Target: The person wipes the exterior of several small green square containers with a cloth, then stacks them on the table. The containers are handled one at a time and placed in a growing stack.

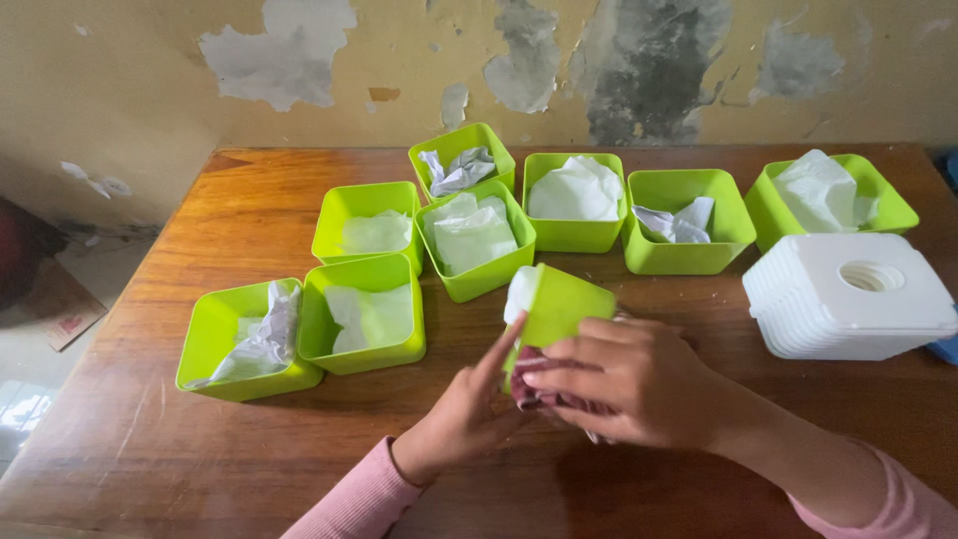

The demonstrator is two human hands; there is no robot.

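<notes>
Near edge: where the pink sleeves enter at the bottom, bare wooden tabletop [150, 439] lies open to the left of both hands, scratched and glossy.
Left hand: the left hand [464, 414] is partly open, its forefinger stretched up along the side of the tilted green tub [559, 304], fingertip touching it.
Right hand: the right hand [624, 384] is curled around a dark maroon cloth [544, 394], pressed against the tub's lower part.
Held tub: a lime-green plastic square, tipped on its side just above both hands at the middle of the tabletop, with white material at its mouth, which faces left.
Room around it: a narrow strip of bare wood separates it from the tubs behind; wider bare wood lies between it and the white box.
Left pair: two upright green tubs [364, 314] sit side by side touching, left of the hands, each holding crumpled white paper.
Right side: a white ribbed plastic box [848, 294] with a round hole in its top sits close to the right edge.
Back row: five more green tubs [689, 220] with crumpled white paper stand beyond, one in the far right corner.
Far edge: the tabletop meets a peeling yellow wall [399, 60] with grey patches.
</notes>
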